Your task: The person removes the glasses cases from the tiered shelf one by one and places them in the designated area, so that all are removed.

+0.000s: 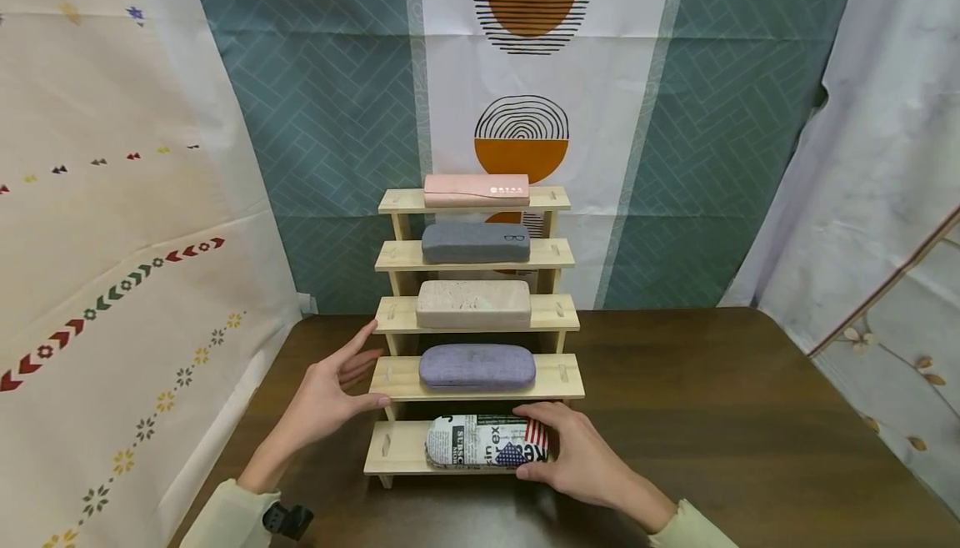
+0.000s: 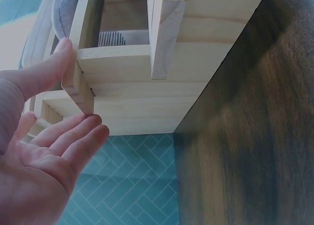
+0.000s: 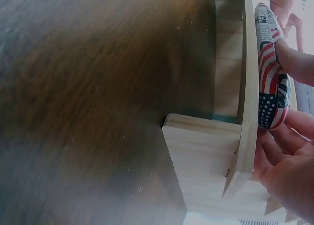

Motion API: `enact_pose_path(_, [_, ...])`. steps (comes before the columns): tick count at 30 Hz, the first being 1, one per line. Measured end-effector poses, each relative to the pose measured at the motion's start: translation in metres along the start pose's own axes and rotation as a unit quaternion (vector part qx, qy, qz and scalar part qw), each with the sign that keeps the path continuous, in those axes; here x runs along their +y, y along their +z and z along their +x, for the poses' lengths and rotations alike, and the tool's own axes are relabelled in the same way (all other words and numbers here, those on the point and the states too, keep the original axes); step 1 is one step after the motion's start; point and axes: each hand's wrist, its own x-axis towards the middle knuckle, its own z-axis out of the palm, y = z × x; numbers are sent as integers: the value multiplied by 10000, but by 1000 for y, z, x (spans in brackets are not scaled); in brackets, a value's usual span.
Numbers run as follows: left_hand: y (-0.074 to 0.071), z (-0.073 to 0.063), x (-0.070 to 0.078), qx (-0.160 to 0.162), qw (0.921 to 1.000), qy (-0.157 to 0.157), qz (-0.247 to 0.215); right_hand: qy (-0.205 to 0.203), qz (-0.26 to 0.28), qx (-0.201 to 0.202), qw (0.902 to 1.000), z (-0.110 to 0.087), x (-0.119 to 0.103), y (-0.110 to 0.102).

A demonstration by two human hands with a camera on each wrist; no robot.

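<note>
A stepped wooden rack carries one glasses case on each tier. My right hand grips the right end of a newspaper-print glasses case with a flag pattern, lying on the lowest tier. In the right wrist view, thumb and fingers span this case close against the board. My left hand holds the rack's left side, its thumb at the front edge of the second-lowest tier. The left wrist view has thumb and fingers of that hand on either side of a board end.
Above sit a purple case, a cream case, a grey-blue case with a glasses mark, and a pink case on top. The rack stands on a dark wooden table, with patterned cloth hanging behind.
</note>
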Motion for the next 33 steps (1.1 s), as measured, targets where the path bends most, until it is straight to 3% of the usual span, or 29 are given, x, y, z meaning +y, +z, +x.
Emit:
enact_pose_path(9, [1, -1, 0, 11, 10000, 49, 2, -21, 85, 27, 10000, 0, 0, 2])
enact_pose_path(20, [-1, -1, 0, 8, 10000, -15, -74, 81, 221, 355, 9991, -12, 3, -5])
enact_pose_path(27, [-2, -1, -1, 0, 10000, -23, -92, 138, 195, 592, 9980, -27, 9, -25])
enact_pose_path(33, [-1, -1, -3, -37, 9998, 17, -188, -7, 24, 786, 9969, -40, 12, -55])
